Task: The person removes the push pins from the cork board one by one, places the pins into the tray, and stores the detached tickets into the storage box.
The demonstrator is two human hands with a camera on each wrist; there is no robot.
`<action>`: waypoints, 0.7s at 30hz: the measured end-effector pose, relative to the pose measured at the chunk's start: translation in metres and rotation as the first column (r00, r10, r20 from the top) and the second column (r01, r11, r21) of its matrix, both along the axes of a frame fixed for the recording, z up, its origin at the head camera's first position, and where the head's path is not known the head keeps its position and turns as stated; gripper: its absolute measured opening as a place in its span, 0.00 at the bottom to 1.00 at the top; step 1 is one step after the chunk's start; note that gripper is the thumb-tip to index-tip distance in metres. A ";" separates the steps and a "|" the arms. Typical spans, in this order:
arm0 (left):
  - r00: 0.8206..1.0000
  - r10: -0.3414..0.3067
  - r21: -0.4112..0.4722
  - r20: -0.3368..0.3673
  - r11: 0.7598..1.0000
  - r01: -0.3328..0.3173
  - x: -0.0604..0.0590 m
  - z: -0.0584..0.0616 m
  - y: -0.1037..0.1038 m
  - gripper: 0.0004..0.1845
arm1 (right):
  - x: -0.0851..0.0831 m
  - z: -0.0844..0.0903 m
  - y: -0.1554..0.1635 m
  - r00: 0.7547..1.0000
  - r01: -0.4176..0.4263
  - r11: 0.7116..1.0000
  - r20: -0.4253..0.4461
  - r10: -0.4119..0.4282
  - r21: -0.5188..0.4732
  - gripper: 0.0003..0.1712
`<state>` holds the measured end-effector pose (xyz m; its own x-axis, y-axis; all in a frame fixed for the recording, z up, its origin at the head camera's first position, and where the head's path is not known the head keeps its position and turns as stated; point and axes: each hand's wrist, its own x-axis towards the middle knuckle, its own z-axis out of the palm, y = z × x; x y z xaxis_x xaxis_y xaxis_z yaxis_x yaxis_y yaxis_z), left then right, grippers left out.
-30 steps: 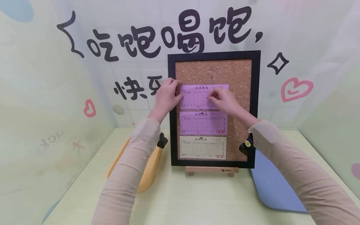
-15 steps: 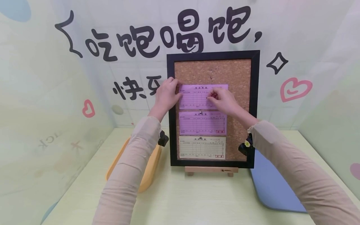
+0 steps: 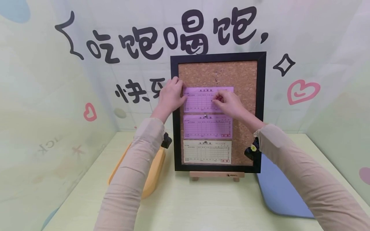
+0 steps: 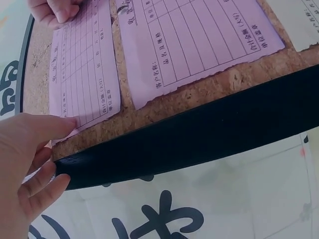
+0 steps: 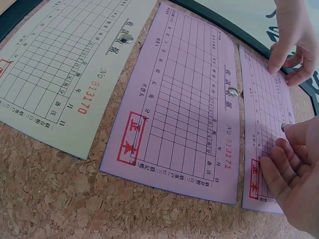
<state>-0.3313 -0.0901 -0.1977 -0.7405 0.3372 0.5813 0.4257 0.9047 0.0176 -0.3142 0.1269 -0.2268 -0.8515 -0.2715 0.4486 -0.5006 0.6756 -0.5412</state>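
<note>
At left is an orange tray (image 3: 154, 175). The left hand (image 3: 171, 95) rests at the black frame (image 3: 177, 155) of a corkboard (image 3: 245, 75), fingers loosely spread, thumb on the left end of the top pink slip (image 3: 198, 100). This paper, above a lower pink slip (image 3: 199, 128) and a cream slip (image 3: 198, 154), should be light, limp and easily torn, best held by its edges. Over its right half, the right hand (image 3: 229, 102) seems to pinch a small silver pin (image 5: 284, 127), likely hard, best gripped by its head. Rightmost lies a blue mat (image 3: 284, 191).
</note>
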 end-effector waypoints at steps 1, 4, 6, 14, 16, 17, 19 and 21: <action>1.000 0.002 -0.006 0.004 1.000 -0.002 0.000 0.001 0.000 0.14 | 0.000 0.000 0.000 1.000 0.000 1.000 0.001 0.000 0.000 0.06; 1.000 0.008 -0.017 0.025 1.000 -0.007 -0.001 0.003 0.001 0.13 | 0.000 0.000 0.000 1.000 0.000 1.000 -0.001 0.000 -0.002 0.07; 0.999 0.011 -0.023 0.044 1.000 -0.010 -0.002 0.005 0.001 0.13 | -0.001 0.000 0.000 1.000 -0.001 1.000 -0.003 0.001 -0.002 0.07; 0.987 -0.009 0.075 0.161 0.997 -0.003 -0.004 0.009 0.004 0.13 | -0.001 0.000 0.000 1.000 -0.006 1.000 -0.006 0.006 -0.003 0.06; 0.979 -0.046 0.151 0.197 0.988 0.016 -0.005 0.009 0.003 0.12 | -0.002 -0.001 0.000 1.000 -0.003 1.000 -0.005 0.003 -0.002 0.06; 0.976 -0.068 0.186 0.209 0.982 0.029 -0.006 0.009 0.003 0.12 | -0.002 -0.001 0.001 1.000 -0.003 1.000 -0.004 0.003 -0.001 0.06; 0.967 -0.117 0.254 0.227 0.966 0.057 -0.007 0.008 0.002 0.11 | -0.002 -0.001 0.001 1.000 -0.004 1.000 -0.008 0.004 0.002 0.06; 0.960 -0.157 0.297 0.232 0.951 0.084 -0.008 0.007 0.000 0.10 | -0.002 -0.001 0.002 1.000 -0.009 1.000 -0.015 0.010 0.008 0.07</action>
